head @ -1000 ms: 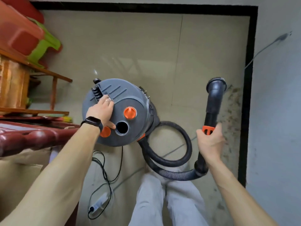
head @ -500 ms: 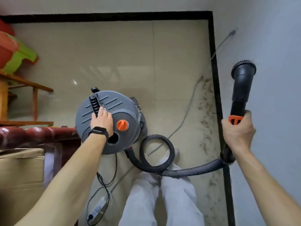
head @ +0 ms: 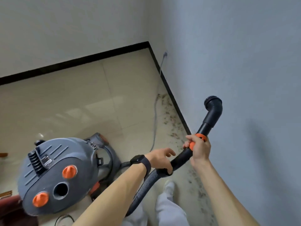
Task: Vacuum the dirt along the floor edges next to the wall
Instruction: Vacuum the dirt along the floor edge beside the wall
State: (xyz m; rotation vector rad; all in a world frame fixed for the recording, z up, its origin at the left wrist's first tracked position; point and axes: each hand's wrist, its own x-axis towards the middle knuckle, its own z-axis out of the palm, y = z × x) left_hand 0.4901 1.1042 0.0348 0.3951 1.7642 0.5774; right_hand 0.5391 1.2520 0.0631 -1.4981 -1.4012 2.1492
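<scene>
Tiled floor (head: 81, 103) with vacuum (head: 53, 173), dirt (head: 172, 118)

Grey canister vacuum (head: 53, 175) with orange knobs, lower left of frame, upright on beige tile. Ribbed hose (head: 149, 182) leading from it to a curved black wand (head: 182, 158), raised at centre right, round brush nozzle (head: 213, 101) uppermost. Dark dirt (head: 172, 121) strewn along the black skirting (head: 173, 98), right of centre

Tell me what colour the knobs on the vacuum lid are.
Orange knobs on a grey lid, clearest in the head view.
</scene>
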